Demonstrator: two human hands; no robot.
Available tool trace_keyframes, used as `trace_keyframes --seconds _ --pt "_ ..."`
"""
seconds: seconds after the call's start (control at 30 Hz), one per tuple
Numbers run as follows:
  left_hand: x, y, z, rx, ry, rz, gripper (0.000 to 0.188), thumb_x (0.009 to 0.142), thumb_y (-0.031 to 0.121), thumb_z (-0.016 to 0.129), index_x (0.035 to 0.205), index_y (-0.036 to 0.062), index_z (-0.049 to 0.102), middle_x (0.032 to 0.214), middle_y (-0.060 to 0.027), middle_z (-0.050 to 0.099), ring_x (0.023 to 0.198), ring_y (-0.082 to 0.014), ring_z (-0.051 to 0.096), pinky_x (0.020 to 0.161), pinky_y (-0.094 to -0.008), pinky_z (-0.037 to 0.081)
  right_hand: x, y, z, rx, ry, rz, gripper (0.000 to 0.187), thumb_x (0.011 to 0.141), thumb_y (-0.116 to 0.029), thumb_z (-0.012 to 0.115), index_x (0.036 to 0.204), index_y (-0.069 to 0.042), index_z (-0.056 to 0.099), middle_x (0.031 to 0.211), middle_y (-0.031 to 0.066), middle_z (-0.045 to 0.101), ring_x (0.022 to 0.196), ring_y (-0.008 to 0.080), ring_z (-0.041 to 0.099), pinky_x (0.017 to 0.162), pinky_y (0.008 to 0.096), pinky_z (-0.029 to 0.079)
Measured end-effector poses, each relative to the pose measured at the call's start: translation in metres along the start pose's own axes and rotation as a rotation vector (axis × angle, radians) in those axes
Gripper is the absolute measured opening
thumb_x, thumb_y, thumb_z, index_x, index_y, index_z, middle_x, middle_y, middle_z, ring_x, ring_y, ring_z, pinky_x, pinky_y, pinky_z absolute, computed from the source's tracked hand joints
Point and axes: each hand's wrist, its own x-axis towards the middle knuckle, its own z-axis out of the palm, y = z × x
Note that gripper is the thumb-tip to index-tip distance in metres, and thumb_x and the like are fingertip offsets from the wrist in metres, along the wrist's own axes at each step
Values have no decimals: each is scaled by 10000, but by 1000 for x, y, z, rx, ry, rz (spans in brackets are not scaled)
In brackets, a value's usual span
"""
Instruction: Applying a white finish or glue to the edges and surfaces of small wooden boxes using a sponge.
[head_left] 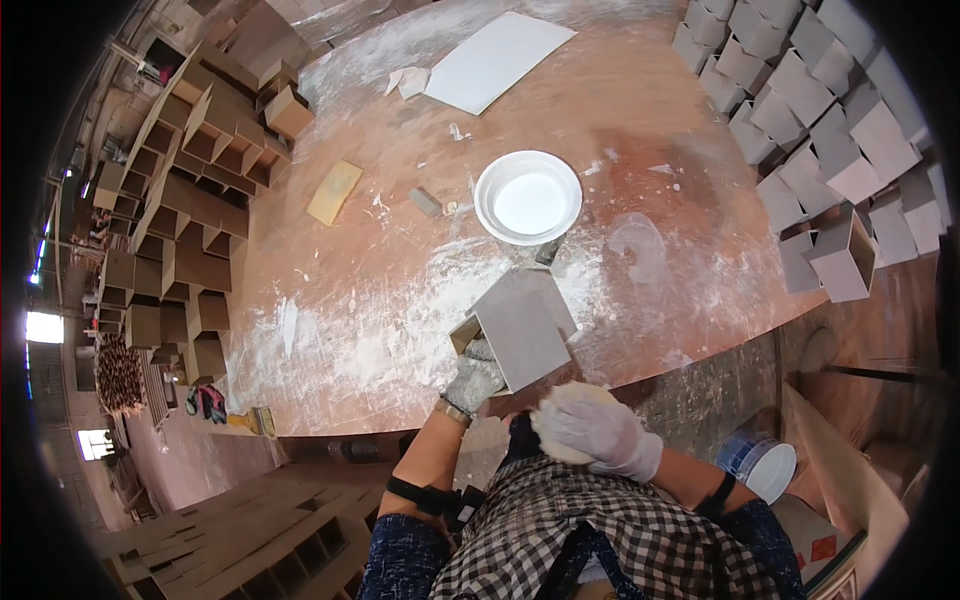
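An open-ended box with pale grey coated sides (pixel 528 335) is tilted above the table's near edge. My left hand (pixel 474 380), in a grey knit glove, reaches into its open end and grips it, the fingers partly hidden by the wall. To the right of the box, in front of my body, my right hand (pixel 618 440) wears a whitish glove and is closed on a fuzzy cream pad (pixel 556 432). The pad is apart from the box. Beyond the box, a white bowl (pixel 484 218) contains white matter, with a small dark block (pixel 548 252) beside its near rim.
Bare brown boxes (pixel 190 255) are stacked along the left; grey-coated ones (pixel 790 110) along the right. A white sheet (pixel 500 62), yellowish pad (pixel 334 193) and small grey block (pixel 425 202) lie on the white-smeared table (pixel 370 290). A bucket (pixel 768 470) stands at lower right.
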Motion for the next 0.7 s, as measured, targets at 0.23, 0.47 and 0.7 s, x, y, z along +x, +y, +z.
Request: trace_keyframes --seconds 0.23,0.47,0.7 --pt "6 15 -7 237 31 54 389 904 244 475 1247 67 526 1230 -126 560 1138 -264 527 985 -356 408 -68 23 7 791 386 676 569 865 -128 624 1365 19 394 1377 113 461 1247 208 473 1055 339 365" --pt "-15 28 -13 188 220 -53 329 871 241 502 1119 54 611 1155 -140 604 1077 -265 567 922 -385 448 -36 17 -11 1381 597 753 461 901 -28 545 1342 30 424 1365 89 462 1216 180 477 1022 303 385" --pt "-3 73 -55 547 -16 -48 321 867 266 522 1070 42 628 1014 -198 645 931 -362 617 779 -438 503 -18 44 -2 1048 457 667 502 828 26 585 1310 54 448 1302 119 517 1184 208 510 999 299 401"
